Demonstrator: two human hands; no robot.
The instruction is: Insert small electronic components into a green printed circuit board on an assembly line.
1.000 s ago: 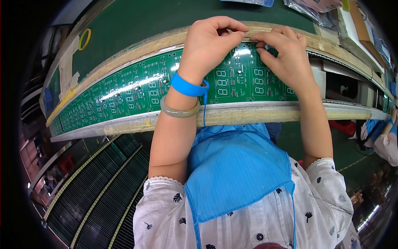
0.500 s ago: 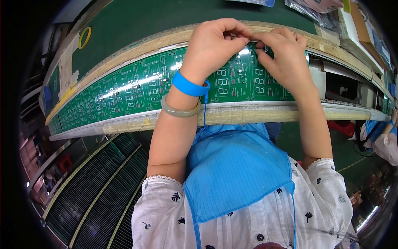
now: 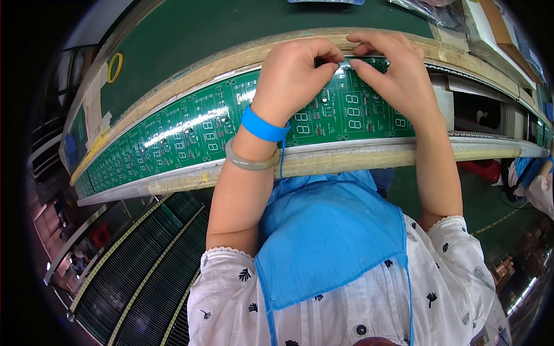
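Observation:
A long green circuit board panel [image 3: 210, 124], printed with repeated rows of white digit outlines, lies in a pale-edged rail. Over its far edge, my left hand [image 3: 291, 78] has its thumb and forefinger tips brought close in a pinch; whatever is between them is too small to make out. My right hand [image 3: 398, 72] faces it just to the right, thumb and forefinger spread apart, with no object visible in it. Both hands hide parts of the panel. A blue wrist strap [image 3: 262, 126] with a cord and a pale bangle [image 3: 251, 157] circle my left wrist.
Wooden rails [image 3: 190, 72] border the panel on its far and near sides. A yellow ring [image 3: 115, 67] rests on the green tabletop beyond. Black slotted racks [image 3: 138, 271] stand below left. At far right, another person's sleeve [image 3: 541, 196] shows.
My hands have drawn apart from where their fingertips met. The right thumb and forefinger have opened, and the panel appears shifted slightly left under my hands.

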